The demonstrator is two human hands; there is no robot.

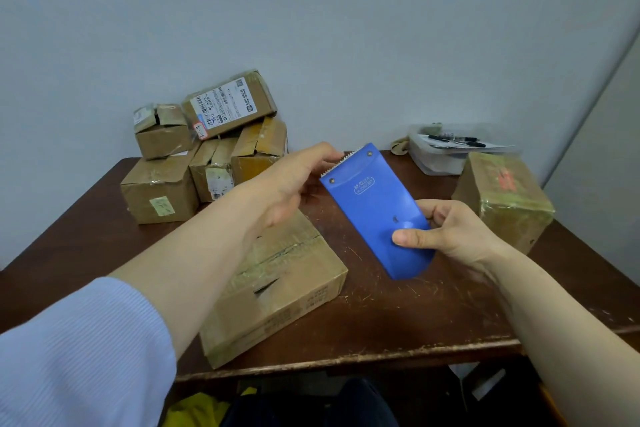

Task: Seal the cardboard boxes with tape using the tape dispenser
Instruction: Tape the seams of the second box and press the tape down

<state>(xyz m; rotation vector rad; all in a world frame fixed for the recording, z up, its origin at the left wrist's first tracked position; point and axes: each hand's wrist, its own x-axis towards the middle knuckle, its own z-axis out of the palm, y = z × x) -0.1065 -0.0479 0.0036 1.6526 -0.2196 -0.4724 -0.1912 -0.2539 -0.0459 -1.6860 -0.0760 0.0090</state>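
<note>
Right hand grips dispenser at its near end, thumb on top; long axis runs away-left to the toothed end, where left hand fingers curl, can't tell if pinching tape; box on counter, below left wrist, nearer left hand.

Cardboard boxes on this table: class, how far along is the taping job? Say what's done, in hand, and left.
Done: the box at right looks wrapped in tape. In hand: the right hand grips the blue tape dispenser; the left hand pinches its toothed end. Left: the flat box in front shows a split seam, and a small box in the pile has raised flaps.
</note>
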